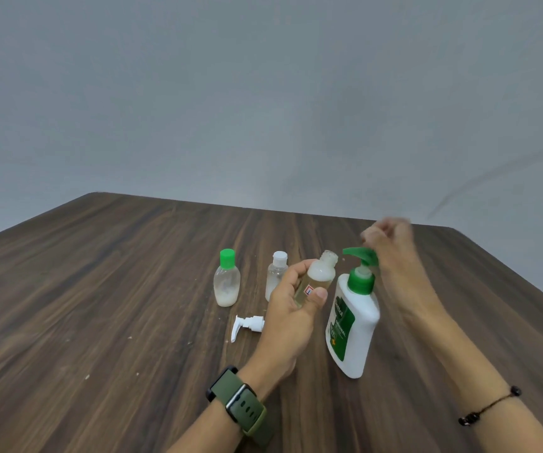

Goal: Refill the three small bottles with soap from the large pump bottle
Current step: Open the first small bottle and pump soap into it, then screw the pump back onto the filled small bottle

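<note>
1. Dark wood-grain tabletop (116,289) against a plain grey wall, so nothing's fighting for your attention.

2. Your left hand (291,308) is wrapped around the small clear uncapped bottle with a red-and-white label (319,277). Thumb's across the front, fingers behind, and it's lifted off the table, tilted a bit toward the right.

3. The bit that matters: the open neck sits just left of and slightly below the tip of the green pump nozzle (360,255) on the large white pump bottle with the green label (353,325). Close, but I'd say not quite under the spout yet. The big bottle stands on the table, leaning a little in this wide-angle view.

4. Your right hand (389,238) is above and behind the pump head. It's motion-blurred, fingers look loosely curled, and I honestly can't tell if it's touching the pump or holding anything.

5. My guess: nudge the neck right until it's under the spout, then press down with the right hand, since it's the nearer one.

6. Still waiting: the oval clear bottle with a green cap (227,279) and the slim clear bottle with a white cap (276,276), both standing to the left. A white loose pump top (247,325) lies on its side in front of them.
</note>
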A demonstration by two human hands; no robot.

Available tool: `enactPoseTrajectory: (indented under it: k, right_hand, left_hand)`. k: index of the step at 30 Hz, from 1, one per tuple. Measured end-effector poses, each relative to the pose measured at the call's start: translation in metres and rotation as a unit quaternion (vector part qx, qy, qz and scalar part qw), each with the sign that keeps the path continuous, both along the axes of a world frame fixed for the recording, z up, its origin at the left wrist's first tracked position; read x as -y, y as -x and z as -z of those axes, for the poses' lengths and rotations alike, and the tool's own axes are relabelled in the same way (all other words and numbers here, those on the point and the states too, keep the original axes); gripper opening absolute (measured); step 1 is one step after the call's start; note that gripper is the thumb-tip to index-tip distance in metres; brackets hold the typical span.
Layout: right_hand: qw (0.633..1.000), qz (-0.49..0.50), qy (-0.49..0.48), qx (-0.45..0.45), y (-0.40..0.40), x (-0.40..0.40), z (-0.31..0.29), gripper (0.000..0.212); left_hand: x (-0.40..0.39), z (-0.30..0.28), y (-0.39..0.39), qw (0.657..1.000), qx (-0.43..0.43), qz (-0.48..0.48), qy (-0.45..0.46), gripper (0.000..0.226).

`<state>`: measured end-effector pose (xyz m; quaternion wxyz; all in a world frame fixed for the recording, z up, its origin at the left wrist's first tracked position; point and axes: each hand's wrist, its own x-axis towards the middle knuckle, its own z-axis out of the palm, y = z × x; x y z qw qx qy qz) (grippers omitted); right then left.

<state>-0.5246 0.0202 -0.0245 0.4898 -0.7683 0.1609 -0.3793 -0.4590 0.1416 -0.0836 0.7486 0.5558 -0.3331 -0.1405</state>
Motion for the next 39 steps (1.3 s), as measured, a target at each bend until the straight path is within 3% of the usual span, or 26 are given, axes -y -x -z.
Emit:
enactPoseTrajectory:
  k: [3,7,10,14,17,20,22,24,27,29,31,33,39]
  right_hand:
    - [0.972,0.110,0.187,0.092,0.012,-0.028,-0.020,0.020]
    - [0.937,0.067,0.313,0.138,0.001,-0.076,-0.027,0.008]
    - [0.934,-0.006,0.357,0.016,-0.029,-0.093,-0.007,0.015]
    - [0.870,-0.062,0.402,-0.279,-0.075,-0.088,0.042,0.019]
    - [0.811,-0.087,0.453,-0.361,-0.091,-0.084,0.073,0.019]
    - [0.785,-0.080,0.488,-0.372,-0.093,-0.083,0.087,0.015]
    - [0.799,-0.087,0.478,-0.355,-0.089,-0.083,0.083,0.011]
    - [0.848,-0.092,0.432,-0.294,-0.082,-0.083,0.066,0.012]
    - [0.940,-0.056,0.317,-0.117,-0.063,-0.091,0.017,0.011]
    - [0.976,-0.044,0.213,0.004,-0.049,-0.098,-0.020,0.007]
    - [0.984,-0.097,0.111,0.102,-0.039,-0.104,-0.050,0.007]
    - [0.976,-0.151,0.050,0.146,-0.035,-0.106,-0.066,0.010]
    - [0.976,-0.176,0.015,0.126,-0.043,-0.107,-0.058,0.010]
  left_hand:
    - [-0.015,0.001,-0.008,1.000,-0.008,-0.022,-0.001,0.038]
    - [-0.046,-0.001,-0.025,0.998,-0.015,-0.067,0.017,0.036]
    - [-0.070,0.000,-0.039,0.993,-0.032,-0.109,0.035,0.034]
    - [-0.094,0.006,-0.045,0.988,-0.040,-0.148,0.032,0.034]
    - [-0.103,0.010,-0.044,0.985,-0.054,-0.162,0.033,0.034]
    - [-0.108,0.013,-0.042,0.983,-0.071,-0.168,0.032,0.034]
    - [-0.109,0.014,-0.040,0.982,-0.075,-0.170,0.035,0.034]
    - [-0.110,0.014,-0.039,0.982,-0.077,-0.170,0.039,0.034]
    - [-0.109,0.013,-0.036,0.983,-0.077,-0.161,0.050,0.035]
    - [-0.106,0.013,-0.034,0.985,-0.071,-0.148,0.051,0.035]
    - [-0.103,0.012,-0.032,0.987,-0.068,-0.139,0.050,0.035]
    - [-0.101,0.010,-0.030,0.988,-0.064,-0.133,0.046,0.034]
    - [-0.097,0.005,-0.024,0.990,-0.053,-0.118,0.050,0.035]
